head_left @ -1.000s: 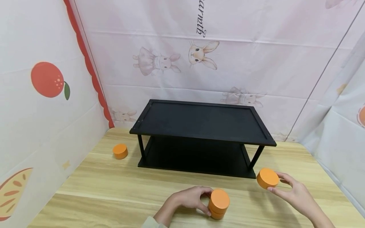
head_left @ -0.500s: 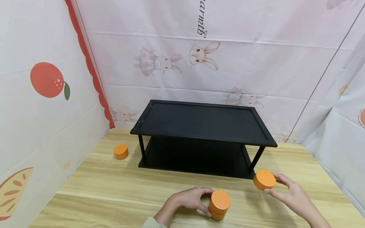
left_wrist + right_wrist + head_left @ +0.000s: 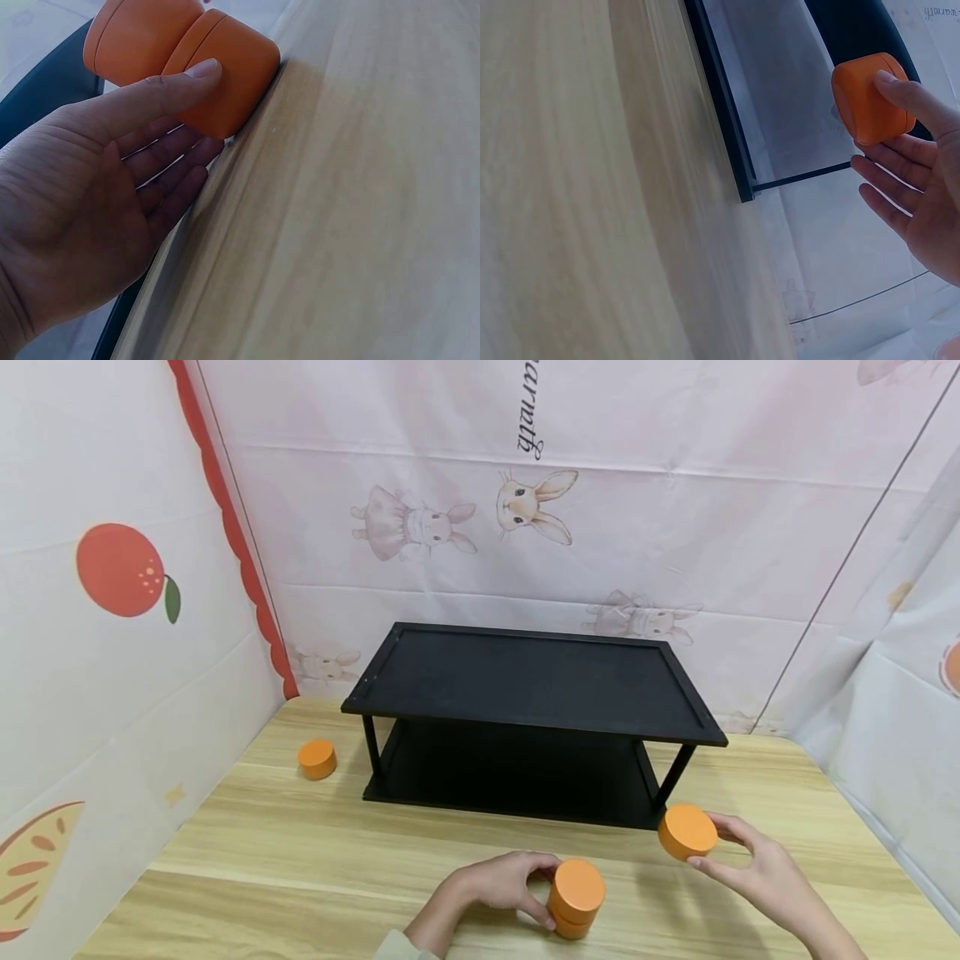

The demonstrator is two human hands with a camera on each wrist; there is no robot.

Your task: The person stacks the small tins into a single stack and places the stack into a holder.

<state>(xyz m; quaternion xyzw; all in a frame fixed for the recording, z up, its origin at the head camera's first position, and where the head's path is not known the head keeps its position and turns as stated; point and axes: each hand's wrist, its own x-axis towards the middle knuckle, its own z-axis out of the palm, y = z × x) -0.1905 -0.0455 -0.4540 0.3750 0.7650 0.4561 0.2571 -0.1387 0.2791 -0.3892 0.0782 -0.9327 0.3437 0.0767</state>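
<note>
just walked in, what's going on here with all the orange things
A person is handling round orange pieces at a wooden table. Their left hand grips the lower piece of a stack of two, with the upper piece sitting on it. Their right hand holds a third piece raised above the table, near a black two-tier shelf. A fourth piece sits on the table, left of the shelf.
</note>
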